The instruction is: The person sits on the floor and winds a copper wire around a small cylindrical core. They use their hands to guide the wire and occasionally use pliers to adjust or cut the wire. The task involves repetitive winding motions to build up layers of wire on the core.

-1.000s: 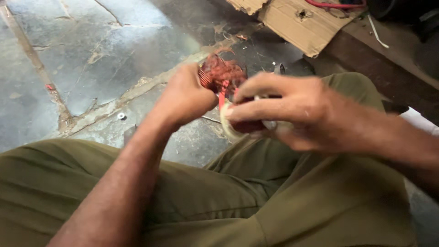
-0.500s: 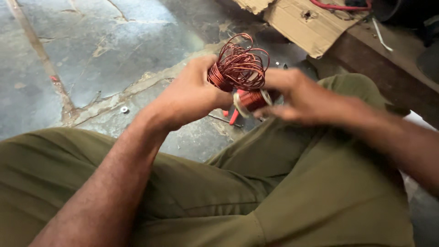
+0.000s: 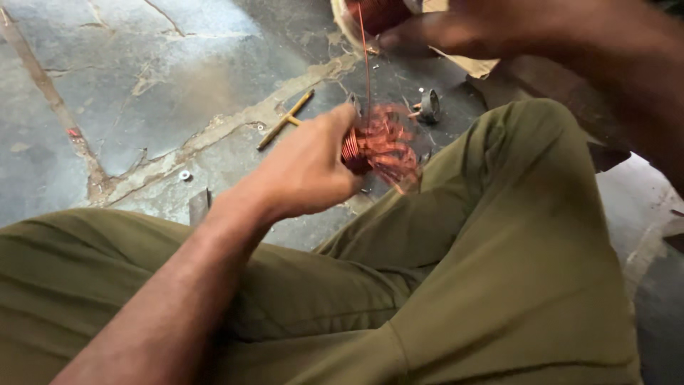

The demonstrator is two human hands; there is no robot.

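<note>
1. I am sitting on the cracked stone floor (image 3: 107,93) with my knees drawn up in olive trousers (image 3: 499,257), and I am working a bundle of copper wire out in front of my legs

2. My left hand (image 3: 306,171) is curling closed around the loose copper wire coil (image 3: 381,146), thumb and fingers pinching its near side; the coil is blurring, so I judge it is turning or shaking in my grip

3. A single copper strand (image 3: 365,64) is running straight up from the coil to a reddish spool (image 3: 374,14) at the top edge of the view

4. My right hand (image 3: 484,28) is hovering up there, blurred and partly cut off by the frame; its fingers are reaching toward the spool, but I cannot tell whether they are actually clamping it or only touching it

5. As for progress, I am judging the job to be somewhere in the middle: wire is sitting on both the coil and the spool, and the strand between them is taut, so transfer is under way, neither end looking empty

6. Which way the wire is travelling I cannot tell from this one view

7. Lying on the floor just beyond the coil are a thin yellowish T-shaped tool (image 3: 285,120), a small dark metal ring (image 3: 429,105) and a tiny washer (image 3: 184,175), all untouched
</note>
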